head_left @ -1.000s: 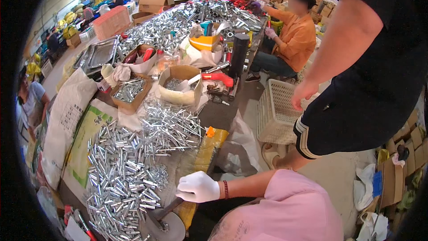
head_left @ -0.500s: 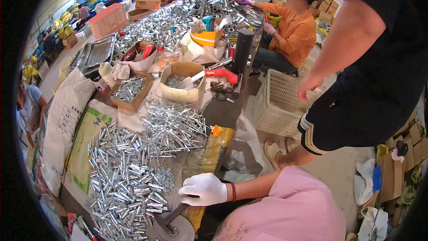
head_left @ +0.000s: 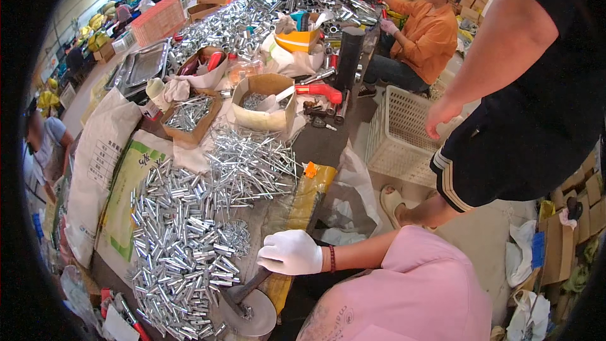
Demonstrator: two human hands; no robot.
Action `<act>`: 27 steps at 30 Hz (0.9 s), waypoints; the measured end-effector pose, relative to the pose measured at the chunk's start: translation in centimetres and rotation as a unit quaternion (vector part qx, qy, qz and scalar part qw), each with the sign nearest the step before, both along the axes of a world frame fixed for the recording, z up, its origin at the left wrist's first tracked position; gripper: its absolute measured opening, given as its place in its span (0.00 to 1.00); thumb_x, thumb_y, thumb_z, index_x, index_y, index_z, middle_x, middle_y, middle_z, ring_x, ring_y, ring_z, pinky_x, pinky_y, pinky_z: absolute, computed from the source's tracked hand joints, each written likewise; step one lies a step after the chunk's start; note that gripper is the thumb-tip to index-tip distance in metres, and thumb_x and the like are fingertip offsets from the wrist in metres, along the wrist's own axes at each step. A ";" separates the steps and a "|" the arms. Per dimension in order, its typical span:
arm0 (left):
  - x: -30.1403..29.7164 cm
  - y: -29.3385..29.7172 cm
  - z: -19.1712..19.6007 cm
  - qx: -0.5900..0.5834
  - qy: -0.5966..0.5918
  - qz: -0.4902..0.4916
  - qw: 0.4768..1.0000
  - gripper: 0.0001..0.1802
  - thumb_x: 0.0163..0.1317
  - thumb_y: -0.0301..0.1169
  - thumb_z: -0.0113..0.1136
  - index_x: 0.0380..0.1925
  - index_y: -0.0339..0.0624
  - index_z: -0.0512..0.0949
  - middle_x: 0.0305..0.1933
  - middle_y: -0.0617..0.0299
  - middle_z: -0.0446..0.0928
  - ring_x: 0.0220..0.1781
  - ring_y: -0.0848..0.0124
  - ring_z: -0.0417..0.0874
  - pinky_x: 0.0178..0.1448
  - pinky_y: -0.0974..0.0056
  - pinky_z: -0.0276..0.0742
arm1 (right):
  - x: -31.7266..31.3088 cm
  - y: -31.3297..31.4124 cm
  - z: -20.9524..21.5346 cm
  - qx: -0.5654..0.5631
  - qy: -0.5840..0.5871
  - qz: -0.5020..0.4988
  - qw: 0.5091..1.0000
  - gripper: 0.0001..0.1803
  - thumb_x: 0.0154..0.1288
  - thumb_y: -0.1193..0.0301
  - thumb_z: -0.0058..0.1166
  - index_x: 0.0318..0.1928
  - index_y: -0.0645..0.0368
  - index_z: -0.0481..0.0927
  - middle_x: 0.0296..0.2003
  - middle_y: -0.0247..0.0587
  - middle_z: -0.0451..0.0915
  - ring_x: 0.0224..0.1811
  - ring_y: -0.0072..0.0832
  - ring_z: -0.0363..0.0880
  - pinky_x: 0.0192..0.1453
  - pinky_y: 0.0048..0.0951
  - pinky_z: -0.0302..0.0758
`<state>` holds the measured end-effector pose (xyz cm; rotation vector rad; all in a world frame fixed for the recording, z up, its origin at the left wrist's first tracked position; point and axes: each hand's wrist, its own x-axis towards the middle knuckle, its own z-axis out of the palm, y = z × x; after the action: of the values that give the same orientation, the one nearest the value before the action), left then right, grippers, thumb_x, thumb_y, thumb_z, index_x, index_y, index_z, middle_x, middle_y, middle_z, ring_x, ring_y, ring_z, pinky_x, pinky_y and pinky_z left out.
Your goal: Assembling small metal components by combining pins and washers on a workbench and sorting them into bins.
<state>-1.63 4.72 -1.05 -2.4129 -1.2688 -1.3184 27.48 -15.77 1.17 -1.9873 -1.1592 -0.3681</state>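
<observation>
My right hand (head_left: 290, 252), in a white glove with a red bead bracelet at the wrist, is closed over the top of a dark handle (head_left: 247, 288). The handle slopes down to a round metal disc base (head_left: 255, 317) at the table's near edge. The pink-sleeved forearm reaches in from the lower right. Just left of the hand lies a wide heap of short shiny metal tubes (head_left: 180, 240) on printed sacks. A pile of thinner metal pins (head_left: 249, 164) lies beyond it. My left hand is out of sight.
A cardboard box of small parts (head_left: 265, 102) and a tray of tubes (head_left: 189, 115) sit further back. A white plastic basket (head_left: 404, 136) stands on the floor. A person in black shorts (head_left: 505, 145) stands close on the right. A person in orange (head_left: 426, 38) sits at the far end.
My gloved hand stays on the handle, barely shifted. The standing person on the right has edged slightly nearer in the picture.
</observation>
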 end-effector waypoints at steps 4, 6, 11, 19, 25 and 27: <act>0.1 -0.3 0.4 -0.013 0.020 0.003 1.000 0.26 0.83 0.43 0.58 0.64 0.29 0.79 0.62 0.42 0.83 0.62 0.46 0.85 0.69 0.46 0.79 | -0.1 0.1 0.0 -0.004 0.003 -0.005 1.000 0.08 0.67 0.63 0.69 0.35 0.49 0.82 0.30 0.34 0.76 0.30 0.36 0.83 0.32 0.38 0.78; 0.1 -0.4 0.4 -0.004 0.019 0.009 1.000 0.26 0.83 0.43 0.58 0.64 0.29 0.79 0.62 0.42 0.83 0.62 0.46 0.85 0.69 0.46 0.80 | -0.1 0.1 0.0 0.000 0.002 -0.005 1.000 0.08 0.67 0.63 0.69 0.34 0.49 0.82 0.30 0.34 0.76 0.30 0.36 0.83 0.32 0.38 0.78; -0.3 -0.4 0.2 -0.025 0.022 0.017 0.999 0.26 0.82 0.42 0.60 0.65 0.30 0.78 0.64 0.42 0.83 0.63 0.46 0.85 0.70 0.46 0.79 | -0.1 0.1 0.1 0.003 -0.009 -0.003 1.000 0.08 0.67 0.63 0.68 0.35 0.49 0.82 0.30 0.34 0.76 0.31 0.36 0.83 0.32 0.38 0.78; 1.0 -1.0 1.3 -0.027 0.018 0.010 0.999 0.27 0.81 0.44 0.61 0.66 0.32 0.79 0.64 0.43 0.83 0.64 0.47 0.85 0.70 0.47 0.79 | 0.1 0.1 -0.2 0.000 -0.011 -0.010 1.000 0.08 0.67 0.64 0.69 0.35 0.49 0.83 0.30 0.34 0.77 0.31 0.36 0.83 0.32 0.37 0.78; -0.6 -2.2 3.0 -0.060 0.041 0.033 0.997 0.29 0.80 0.46 0.63 0.68 0.33 0.79 0.65 0.44 0.84 0.64 0.49 0.86 0.73 0.46 0.78 | -0.8 0.6 -0.1 -0.012 -0.002 0.020 1.000 0.13 0.68 0.61 0.67 0.28 0.50 0.78 0.29 0.38 0.77 0.32 0.40 0.84 0.34 0.41 0.80; 0.0 -0.1 1.2 -0.139 0.025 0.036 0.989 0.26 0.80 0.35 0.56 0.71 0.33 0.77 0.73 0.43 0.79 0.74 0.47 0.80 0.82 0.48 0.68 | 0.1 0.0 0.4 -0.001 -0.003 0.002 1.000 0.14 0.67 0.61 0.67 0.27 0.49 0.79 0.28 0.38 0.77 0.32 0.40 0.83 0.34 0.41 0.80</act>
<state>-1.67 4.67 0.20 -2.5308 -1.6029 -1.1201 27.58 -15.80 1.53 -1.9855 -1.1675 -0.3705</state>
